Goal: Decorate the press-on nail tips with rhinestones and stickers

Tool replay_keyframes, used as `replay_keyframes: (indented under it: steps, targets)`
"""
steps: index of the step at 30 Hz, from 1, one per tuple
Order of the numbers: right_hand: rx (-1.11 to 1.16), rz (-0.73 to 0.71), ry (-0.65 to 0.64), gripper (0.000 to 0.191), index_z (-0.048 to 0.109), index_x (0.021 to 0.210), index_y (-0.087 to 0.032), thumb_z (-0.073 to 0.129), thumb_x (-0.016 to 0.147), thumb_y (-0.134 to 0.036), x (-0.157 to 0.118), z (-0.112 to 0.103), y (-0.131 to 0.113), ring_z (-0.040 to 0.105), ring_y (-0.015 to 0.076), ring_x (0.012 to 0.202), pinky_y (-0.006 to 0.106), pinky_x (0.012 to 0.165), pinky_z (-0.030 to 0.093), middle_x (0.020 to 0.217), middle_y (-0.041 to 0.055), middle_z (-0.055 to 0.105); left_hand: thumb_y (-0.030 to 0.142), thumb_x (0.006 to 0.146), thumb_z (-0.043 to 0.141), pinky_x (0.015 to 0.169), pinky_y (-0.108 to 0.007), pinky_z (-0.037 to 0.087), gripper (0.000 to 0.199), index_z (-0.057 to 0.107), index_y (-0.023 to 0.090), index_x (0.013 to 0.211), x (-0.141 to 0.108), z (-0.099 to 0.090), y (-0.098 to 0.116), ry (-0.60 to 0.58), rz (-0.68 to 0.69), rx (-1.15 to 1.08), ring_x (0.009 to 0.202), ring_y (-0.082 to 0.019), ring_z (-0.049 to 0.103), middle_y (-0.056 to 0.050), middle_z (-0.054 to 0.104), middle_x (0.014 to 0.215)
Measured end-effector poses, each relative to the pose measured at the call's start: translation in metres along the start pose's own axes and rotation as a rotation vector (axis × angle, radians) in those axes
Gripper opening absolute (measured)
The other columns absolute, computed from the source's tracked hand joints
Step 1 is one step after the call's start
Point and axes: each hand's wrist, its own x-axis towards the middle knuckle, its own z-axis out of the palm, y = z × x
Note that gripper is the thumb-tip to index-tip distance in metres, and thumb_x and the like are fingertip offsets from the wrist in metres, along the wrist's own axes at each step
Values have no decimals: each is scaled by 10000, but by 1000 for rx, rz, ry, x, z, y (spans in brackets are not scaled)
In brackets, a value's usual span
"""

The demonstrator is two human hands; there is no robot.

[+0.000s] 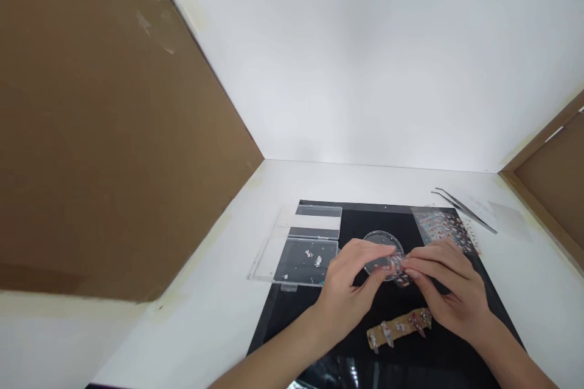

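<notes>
Cardboard strip point(399, 327) of decorated false nails lies nearest; the left hand point(344, 292) and right hand point(449, 285) grasp a clear round dish point(383, 242), a small patterned piece point(401, 276) at its edge — a hurried grip could tip it out. Beyond, an open clear box point(305, 261) holds sequins; tweezers point(463, 209) lie farthest.

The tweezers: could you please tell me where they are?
The tweezers lie on the white surface at the right of the head view, just beside the sticker sheet on the black mat.
</notes>
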Motion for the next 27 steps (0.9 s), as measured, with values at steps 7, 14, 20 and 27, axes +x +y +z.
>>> replay_keyframes:
  steps: [7, 14, 20, 27]
  targets:
    - [2, 46, 31, 208, 697, 1061, -222, 614, 1026, -34, -1, 3, -2, 722, 144, 776, 301, 729, 579, 910, 23, 752, 95, 1059, 711, 1093, -174, 561, 269, 719, 160, 1319, -1, 4, -2, 0, 46, 0, 1153, -95, 726, -45, 800, 1208]
    - [45, 140, 29, 159, 690, 1078, -232, 592, 1072, -106, -7, 6, -1, 725, 133, 832, 256, 785, 590, 944, 21, 733, 228, 1129, 641, 1294, -244, 426, 330, 673, 211, 1457, -6, 0, -2, -68, 33, 127, 1519, -144, 518, -104, 550, 1576]
    - [86, 234, 29, 151, 680, 1051, -255, 585, 1088, -143, -7, 10, -2, 715, 141, 814, 247, 740, 578, 945, 16, 720, 175, 1094, 672, 978, -181, 590, 424, 676, 290, 1502, -7, 4, -2, -10, -59, 25, 1032, -83, 643, -39, 578, 1219]
    - [139, 331, 16, 155, 674, 1023, -262, 578, 1103, -170, -8, 16, -3, 672, 123, 754, 207, 648, 555, 910, -3, 694, 98, 1040, 705, 930, -160, 600, 652, 578, 397, 1605, -7, 4, -1, -34, -179, -94, 914, -49, 675, 12, 696, 1190]
